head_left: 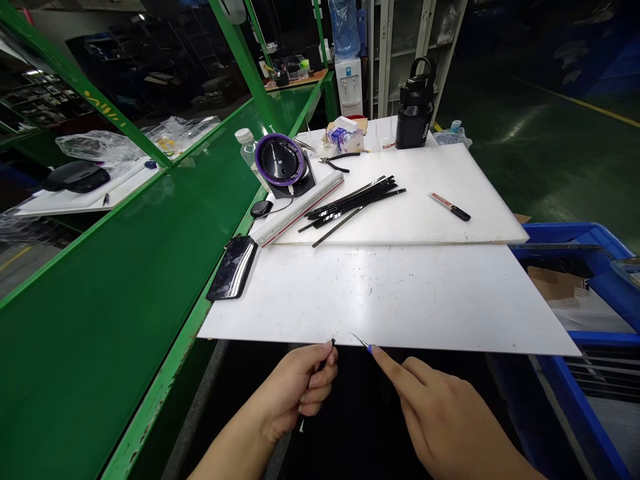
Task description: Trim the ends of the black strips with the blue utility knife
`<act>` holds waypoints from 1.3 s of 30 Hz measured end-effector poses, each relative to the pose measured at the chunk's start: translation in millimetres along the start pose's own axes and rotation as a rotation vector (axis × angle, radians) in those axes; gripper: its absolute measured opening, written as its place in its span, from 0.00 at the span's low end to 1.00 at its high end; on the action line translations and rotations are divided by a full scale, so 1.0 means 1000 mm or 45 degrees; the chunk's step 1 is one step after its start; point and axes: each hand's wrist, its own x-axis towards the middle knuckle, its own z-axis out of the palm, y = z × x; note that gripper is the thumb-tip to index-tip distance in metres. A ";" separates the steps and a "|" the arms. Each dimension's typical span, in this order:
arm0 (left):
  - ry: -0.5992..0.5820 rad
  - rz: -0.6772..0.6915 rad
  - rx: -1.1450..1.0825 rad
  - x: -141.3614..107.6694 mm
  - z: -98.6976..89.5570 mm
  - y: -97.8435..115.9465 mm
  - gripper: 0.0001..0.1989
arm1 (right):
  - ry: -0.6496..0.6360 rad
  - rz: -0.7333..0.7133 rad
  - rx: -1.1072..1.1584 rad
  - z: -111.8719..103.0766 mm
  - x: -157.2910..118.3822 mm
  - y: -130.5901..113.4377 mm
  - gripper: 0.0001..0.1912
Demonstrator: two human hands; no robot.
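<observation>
Near the front edge of the white board (pixel 390 293), my left hand (pixel 305 387) is closed on a thin black strip (pixel 333 342); its tip shows above the thumb and a pale end pokes out below the fingers. To the right, my right hand (pixel 435 407) grips a thin pointed blade tool (pixel 361 341) with a blue collar, the index finger stretched along it. The tool's tip points up and left, a little apart from the strip. Further back, a pile of black strips (pixel 355 200) lies on a thick white slab (pixel 430 173).
A red and black cutter (pixel 450 207) lies right on the slab. Behind the strips are pliers (pixel 340 160), a purple-rimmed fan (pixel 281 160) and a black bottle (pixel 415 110). A ruler (pixel 300 210) and phone (pixel 233 268) lie left. A blue bin (pixel 575 233) stands right.
</observation>
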 end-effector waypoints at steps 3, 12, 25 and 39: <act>0.002 0.037 0.042 -0.001 0.002 0.000 0.12 | -0.009 -0.059 0.143 0.001 0.007 -0.007 0.34; 0.014 0.078 0.068 -0.002 0.006 -0.002 0.13 | -0.090 -0.023 0.133 0.002 0.018 -0.018 0.34; 0.051 0.093 0.092 -0.002 0.010 -0.002 0.13 | -0.104 -0.022 0.100 0.000 0.018 -0.017 0.35; 0.088 0.108 0.122 -0.004 0.012 -0.002 0.14 | -0.025 -0.073 -0.082 0.011 0.015 -0.020 0.36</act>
